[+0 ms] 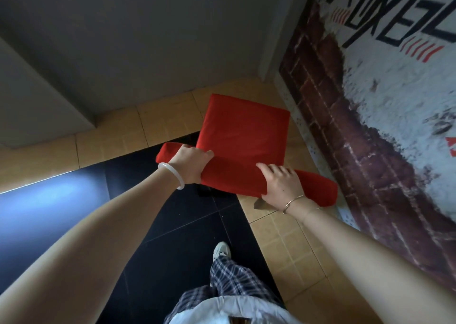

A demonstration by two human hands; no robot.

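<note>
View from above, down along two bare forearms. A red cloth (244, 131) sits in the middle of the picture. Its near end is rolled into a thick tube that runs from left to right, and the rest stretches away from the person as a flat square panel.

The left grip (190, 163) wraps around the roll near its left end, with the fingers curled over the top. The right grip (281, 188) wraps around the roll right of centre, fingers curled over it and pointing left. A short stub of roll sticks out past each grip. What lies under the cloth is hidden.

A white bangle (171, 175) circles the left wrist and a thin gold bracelet (293, 202) the right.

Below are black floor tiles (172, 225) bordered by tan floor tiles (283, 249), with plaid trousers (234, 281) and a white shoe (221, 249) at the bottom.

On the right, a wall mural (370, 101) shows painted red brick and flaking white plaster. Large black characters (385, 10) cross its top, flanked by short red dashes. They are cut off by the frame and skewed, so they cannot be read. No brand or label is visible on the cloth.
</note>
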